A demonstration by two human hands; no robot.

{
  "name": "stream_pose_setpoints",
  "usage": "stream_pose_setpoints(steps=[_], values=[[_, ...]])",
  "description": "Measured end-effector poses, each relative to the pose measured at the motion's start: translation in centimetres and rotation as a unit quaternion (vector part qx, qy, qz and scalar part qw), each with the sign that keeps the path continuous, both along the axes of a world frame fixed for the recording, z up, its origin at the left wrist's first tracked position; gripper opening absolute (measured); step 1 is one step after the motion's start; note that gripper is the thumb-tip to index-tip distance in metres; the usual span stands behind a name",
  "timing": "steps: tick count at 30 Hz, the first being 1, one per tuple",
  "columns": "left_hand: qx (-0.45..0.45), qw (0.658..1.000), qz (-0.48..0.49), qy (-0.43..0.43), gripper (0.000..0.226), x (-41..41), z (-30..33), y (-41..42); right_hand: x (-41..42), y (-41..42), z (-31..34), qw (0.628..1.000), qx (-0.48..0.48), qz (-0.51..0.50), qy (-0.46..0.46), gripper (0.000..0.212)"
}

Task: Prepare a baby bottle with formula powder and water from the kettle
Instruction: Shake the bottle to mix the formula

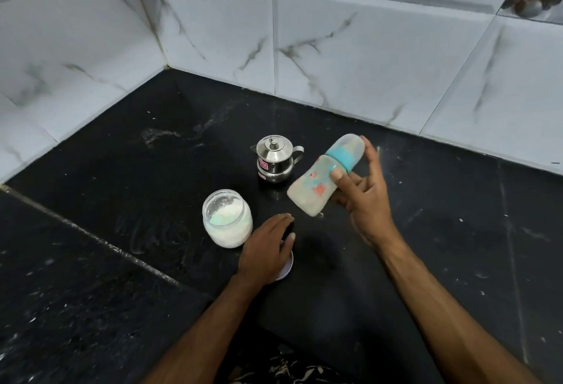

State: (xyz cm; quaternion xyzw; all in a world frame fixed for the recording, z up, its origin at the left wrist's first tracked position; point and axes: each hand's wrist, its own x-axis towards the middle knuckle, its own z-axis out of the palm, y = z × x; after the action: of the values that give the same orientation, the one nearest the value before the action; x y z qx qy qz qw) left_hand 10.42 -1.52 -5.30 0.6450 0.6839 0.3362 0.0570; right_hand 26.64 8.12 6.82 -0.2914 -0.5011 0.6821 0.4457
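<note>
My right hand grips a baby bottle with a teal collar and a clear cap. It holds the bottle tilted above the black counter, cap end up and to the right, and milky liquid shows inside. My left hand lies palm down on a white jar lid on the counter. An open clear jar of white formula powder stands just left of that hand. A small steel kettle with its lid on stands behind, left of the bottle.
The black stone counter meets white marble-look wall tiles in a corner at the back left. A seam runs across the counter at the left. White specks dot the surface.
</note>
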Motion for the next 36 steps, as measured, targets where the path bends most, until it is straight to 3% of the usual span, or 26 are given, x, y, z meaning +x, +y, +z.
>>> stream_pose_setpoints(steps=[2, 5, 7, 8, 11, 13, 15, 17, 22, 24, 28, 33, 36], values=[[-0.006, 0.998, 0.007, -0.064, 0.031, -0.2, -0.1, -0.5, -0.1, -0.7, -0.6, 0.997, 0.031, 0.060, -0.038, 0.079], [-0.011, 0.980, -0.007, -0.200, 0.059, -0.1, 0.3, -1.3, -0.1, -2.2, -1.8, 0.968, 0.091, 0.199, -0.122, 0.082], [0.005, 0.986, -0.010, -0.169, 0.045, 0.1, 0.4, -1.1, -0.2, -1.8, -1.3, 0.980, 0.081, 0.157, -0.096, 0.082], [0.011, 0.994, -0.004, -0.107, 0.036, 0.1, 0.3, -0.8, -0.1, -1.2, -0.9, 0.991, 0.052, 0.107, -0.065, 0.081], [-0.018, 1.000, 0.009, -0.012, 0.035, 0.0, -0.1, -0.1, 0.2, 0.1, -0.2, 1.000, -0.014, -0.002, 0.009, 0.080], [-0.013, 1.000, 0.000, -0.027, 0.034, -0.2, -0.3, -0.3, 0.2, -0.6, -0.7, 0.999, 0.002, 0.031, -0.024, 0.081], [0.001, 0.990, -0.037, -0.135, 0.031, -0.4, 0.2, -0.7, 0.1, -1.9, -1.4, 0.985, 0.049, 0.136, -0.089, 0.081], [-0.006, 0.985, -0.045, -0.167, 0.035, -0.2, 0.7, -0.7, 0.2, -2.2, -1.5, 0.976, 0.071, 0.171, -0.110, 0.083], [-0.016, 1.000, 0.001, 0.008, 0.034, -0.1, -0.3, -0.1, 0.1, 0.4, 0.1, 0.999, -0.020, -0.047, 0.009, 0.078], [-0.010, 1.000, -0.001, 0.009, 0.031, -0.2, -0.4, -0.2, 0.0, 0.0, -0.5, 1.000, -0.007, -0.014, -0.013, 0.079], [-0.001, 0.995, 0.004, -0.103, 0.041, 0.0, 0.7, -1.0, -0.2, -1.8, -2.0, 0.979, 0.061, 0.161, -0.108, 0.081], [-0.015, 1.000, 0.005, 0.006, 0.033, 0.0, 0.1, -0.2, -0.4, 0.0, -0.4, 1.000, -0.008, 0.007, -0.007, 0.081], [-0.014, 0.999, 0.004, -0.035, 0.032, -0.1, 0.2, -0.5, -0.3, -0.4, -0.6, 0.996, 0.010, 0.074, -0.052, 0.082]])
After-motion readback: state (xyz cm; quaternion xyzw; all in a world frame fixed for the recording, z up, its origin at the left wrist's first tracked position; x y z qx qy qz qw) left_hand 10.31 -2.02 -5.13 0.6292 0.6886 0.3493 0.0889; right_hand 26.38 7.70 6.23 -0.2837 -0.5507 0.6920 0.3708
